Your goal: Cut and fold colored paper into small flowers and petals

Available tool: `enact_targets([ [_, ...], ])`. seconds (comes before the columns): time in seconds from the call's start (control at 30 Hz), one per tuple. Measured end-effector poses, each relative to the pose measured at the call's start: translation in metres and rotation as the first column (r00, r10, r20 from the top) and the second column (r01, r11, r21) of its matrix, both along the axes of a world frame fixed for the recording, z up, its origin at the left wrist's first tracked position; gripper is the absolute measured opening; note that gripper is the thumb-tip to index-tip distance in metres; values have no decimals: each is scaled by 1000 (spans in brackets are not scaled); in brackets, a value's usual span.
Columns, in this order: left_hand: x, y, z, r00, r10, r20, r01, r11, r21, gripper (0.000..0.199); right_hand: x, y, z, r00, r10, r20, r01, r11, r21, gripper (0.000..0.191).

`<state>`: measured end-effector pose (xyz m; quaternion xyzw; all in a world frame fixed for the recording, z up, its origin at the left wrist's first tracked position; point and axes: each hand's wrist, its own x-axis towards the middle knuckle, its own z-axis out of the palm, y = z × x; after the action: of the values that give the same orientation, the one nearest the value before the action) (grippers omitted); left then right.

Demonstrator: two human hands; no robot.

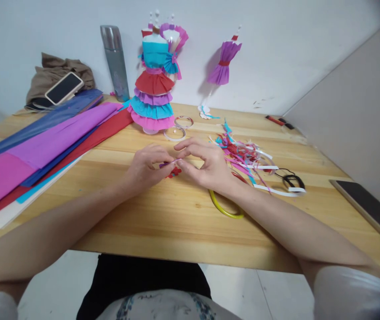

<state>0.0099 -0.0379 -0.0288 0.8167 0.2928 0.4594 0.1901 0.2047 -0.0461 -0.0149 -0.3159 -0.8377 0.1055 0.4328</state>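
Over the front middle of the table, the fingertips of my left hand [150, 165] and my right hand [206, 163] nearly meet. Between them they pinch a thin pinkish-purple paper strip [177, 160], whose ends are partly hidden by the fingers. Just under it shows a small red paper piece with lobed edges, like a flower [176, 172]; I cannot tell whether it is joined to the strip. Below my right wrist lies a yellow ring [223, 208], with part of a red ring [239, 178] beside it.
Dress forms in crepe paper [155, 84] stand at the back, another [223, 64] farther right. Colored paper sheets [40, 146] cover the left. Paper scraps [243, 153] lie right of my hands. Tape rolls [174, 134], a flask [116, 66] and a phone [370, 209] are around.
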Motion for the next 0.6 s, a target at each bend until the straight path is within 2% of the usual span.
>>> enact_targets([
  [0.07, 0, -1, 2, 1000, 5, 4, -5, 997, -71, 19, 0, 0, 0, 1000, 0, -5, 0, 1000, -15, 5],
  [0.17, -1, -3, 5, 1000, -10, 25, 16, 964, -264, 17, 1, 1, 2, 1000, -21, 2, 21, 997, -80, 7],
  [0.23, -2, -3, 7, 998, -32, 53, 51, 901, -430, 17, 2, 3, 4, 999, -32, -12, 31, 992, -126, 12],
  [0.37, -3, 1, 5, 986, -67, 154, 155, 714, -683, 17, 4, 6, 5, 996, -21, -86, 3, 981, -195, 20],
  [0.5, -3, 6, -1, 944, -71, 323, 301, 586, -752, 17, 5, 8, 4, 996, 66, -68, -83, 952, -295, 33],
  [0.6, -4, 10, -5, 886, -43, 462, 412, 531, -740, 23, 6, 9, 4, 993, 97, -62, -112, 930, -349, 40],
])
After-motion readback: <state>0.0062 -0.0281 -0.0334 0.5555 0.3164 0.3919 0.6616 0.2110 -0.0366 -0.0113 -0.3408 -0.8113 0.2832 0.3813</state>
